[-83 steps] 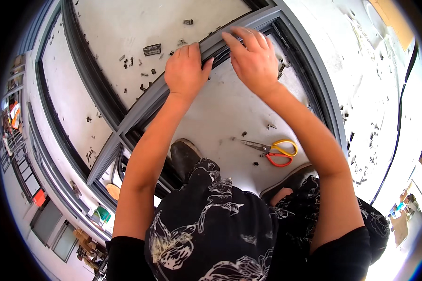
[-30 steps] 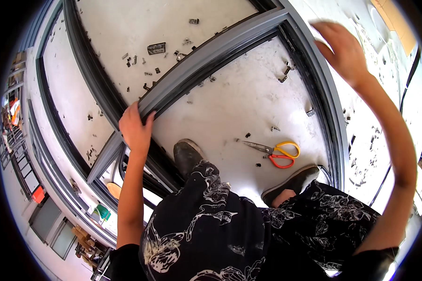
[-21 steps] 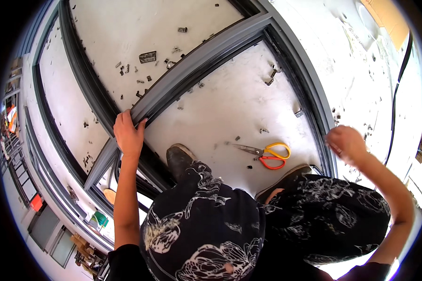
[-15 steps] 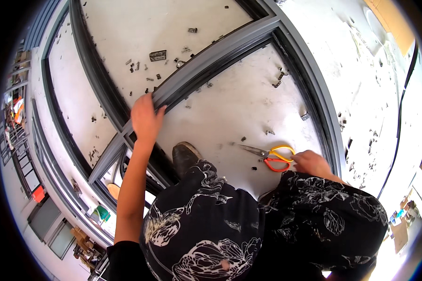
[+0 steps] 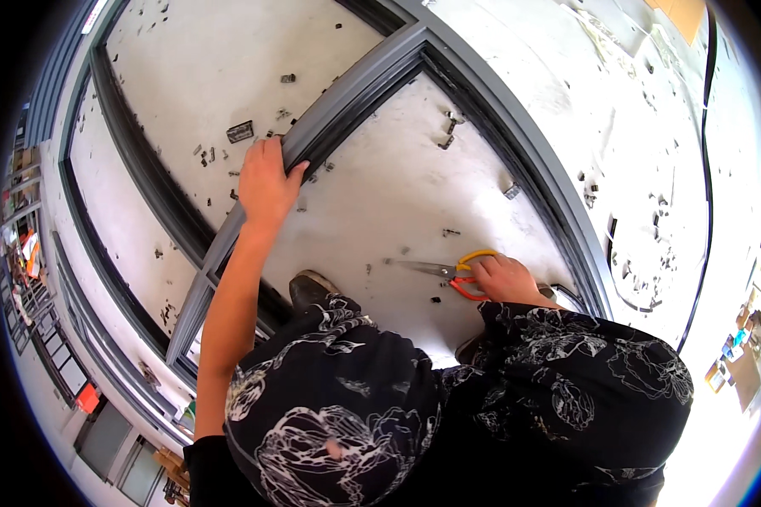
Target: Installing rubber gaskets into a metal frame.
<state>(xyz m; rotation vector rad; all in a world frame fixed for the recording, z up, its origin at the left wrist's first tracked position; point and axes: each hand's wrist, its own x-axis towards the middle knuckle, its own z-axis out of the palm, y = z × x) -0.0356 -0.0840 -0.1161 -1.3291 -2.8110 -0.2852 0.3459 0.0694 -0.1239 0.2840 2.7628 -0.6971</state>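
My left hand point(image 5: 268, 188) is closed over a grey crossbar point(image 5: 343, 91) of a large metal frame, thumb on the near side and fingers over the far side. On the floor inside one of the frame's openings are scissors point(image 5: 434, 269) with one yellow and one red handle loop, their blades pointing left. My right hand point(image 5: 507, 279) is over the handles with its fingers curled round them; part of the loops is hidden beneath it. Black rubber-like strips line the inner edges of the frame.
Small dark scraps are scattered over the pale floor, among them a larger black piece point(image 5: 239, 132). My shoe point(image 5: 310, 287) stands inside the frame opening. To the right, a black cable point(image 5: 707, 182) runs along the floor. Another grey frame point(image 5: 74, 182) lies at the left.
My right hand has moved left onto the scissors and closed round their handles. My left hand keeps its hold on the crossbar. The whole view has shifted slightly.
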